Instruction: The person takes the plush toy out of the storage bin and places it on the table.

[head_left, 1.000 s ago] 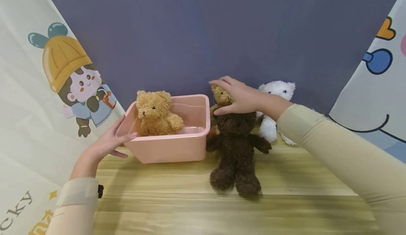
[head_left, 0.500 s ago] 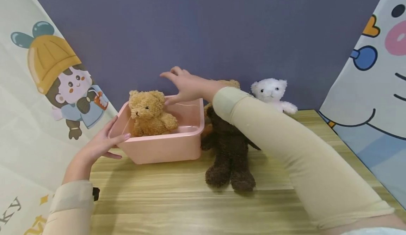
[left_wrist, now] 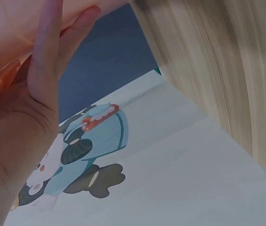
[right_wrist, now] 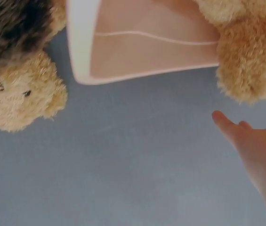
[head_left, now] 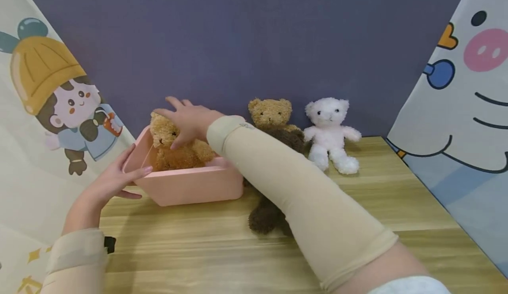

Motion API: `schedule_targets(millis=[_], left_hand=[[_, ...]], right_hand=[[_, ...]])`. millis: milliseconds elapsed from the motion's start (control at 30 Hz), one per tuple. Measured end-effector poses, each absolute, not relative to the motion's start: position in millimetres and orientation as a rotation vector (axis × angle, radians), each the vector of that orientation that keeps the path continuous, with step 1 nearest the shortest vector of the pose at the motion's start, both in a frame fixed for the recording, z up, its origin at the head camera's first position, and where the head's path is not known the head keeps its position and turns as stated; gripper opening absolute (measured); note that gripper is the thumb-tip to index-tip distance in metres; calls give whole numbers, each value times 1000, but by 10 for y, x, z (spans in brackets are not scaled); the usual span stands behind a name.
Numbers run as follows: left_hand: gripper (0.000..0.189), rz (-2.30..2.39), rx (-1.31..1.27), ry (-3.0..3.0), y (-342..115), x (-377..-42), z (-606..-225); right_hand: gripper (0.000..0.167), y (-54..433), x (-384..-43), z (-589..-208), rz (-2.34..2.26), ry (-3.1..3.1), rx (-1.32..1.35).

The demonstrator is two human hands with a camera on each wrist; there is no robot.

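Observation:
A pink plastic bin stands at the left of the wooden table, with a tan teddy bear sitting in its left end. My left hand grips the bin's left end, its thumb over the rim; the left wrist view shows the hand against the pink wall. My right hand is over the bear's head, fingers spread and holding nothing. In the right wrist view, that hand is beside the bear's head. The right forearm covers part of the bin.
Right of the bin, a second tan teddy bear sits against the dark blue back panel. In front lies a dark brown bear, mostly behind my right sleeve. Further right sits a white bear. Printed cloths hang at both sides.
My right hand has moved left, from above the second tan bear and brown bear to over the bear in the bin. My left hand stays on the bin. The head view has shifted slightly right.

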State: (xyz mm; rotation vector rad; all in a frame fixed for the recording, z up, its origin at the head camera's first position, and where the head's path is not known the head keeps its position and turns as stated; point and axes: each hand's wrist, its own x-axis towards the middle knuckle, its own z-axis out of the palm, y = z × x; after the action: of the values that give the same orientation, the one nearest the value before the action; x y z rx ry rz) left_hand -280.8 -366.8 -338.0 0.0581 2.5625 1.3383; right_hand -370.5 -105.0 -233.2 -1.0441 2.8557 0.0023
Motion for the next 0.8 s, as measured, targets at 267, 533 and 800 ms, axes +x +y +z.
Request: schedule_targets(millis=[267, 533, 800], left_hand=[[107, 1357, 56, 2555, -3673, -2818, -3383], [109, 1383, 45, 2535, -3621, -2877, -3386], [108, 1372, 21, 2537, -3667, -2830, -3378]], right_hand=[[121, -1199, -3674, -2509, 152, 2810, -1038], [124, -1087, -3726, -2637, 94, 2835, -902], [111, -1052, -3740, -2693, 45, 2824, -895]])
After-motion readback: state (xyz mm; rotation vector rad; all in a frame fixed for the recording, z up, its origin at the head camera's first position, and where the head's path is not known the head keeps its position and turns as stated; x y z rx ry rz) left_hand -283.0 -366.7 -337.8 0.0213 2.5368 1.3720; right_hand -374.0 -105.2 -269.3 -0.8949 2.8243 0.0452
